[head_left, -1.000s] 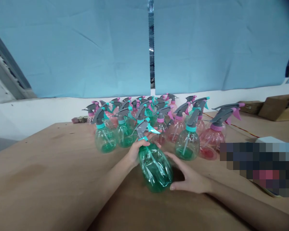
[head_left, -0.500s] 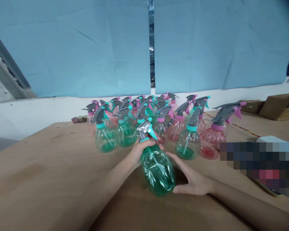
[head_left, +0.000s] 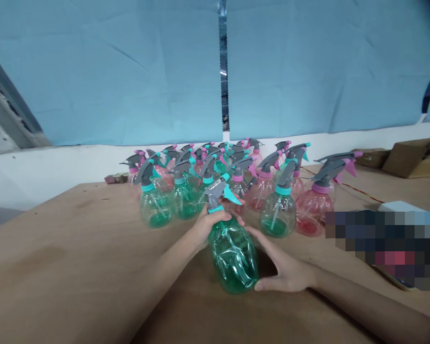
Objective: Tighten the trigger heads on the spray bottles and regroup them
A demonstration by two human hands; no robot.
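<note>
A green see-through spray bottle (head_left: 233,255) is tilted in front of me, with a grey spray head and turquoise trigger and collar. My left hand (head_left: 208,224) is wrapped around its neck just below the collar, thumb across the front. Against the bottle's lower right side lies my right hand (head_left: 286,270), thumb at the base edge and fingers reaching behind it, partly hidden. Beyond stand more spray bottles, among them a green one (head_left: 155,210) on the left, another green one (head_left: 277,215) on the right and a pink one (head_left: 313,208) beside that.
Several more pink and green spray bottles crowd the back of the wooden table (head_left: 75,253). On the right are a cardboard box (head_left: 415,156), a white object (head_left: 403,207), a red-yellow wire (head_left: 361,193) and a blurred-out patch. A blue sheet (head_left: 129,71) covers the wall behind.
The held spray bottle has turned slightly about its length, its trigger swinging a little further right. Both hands stay on it in nearly the same place. The view has shifted slightly.
</note>
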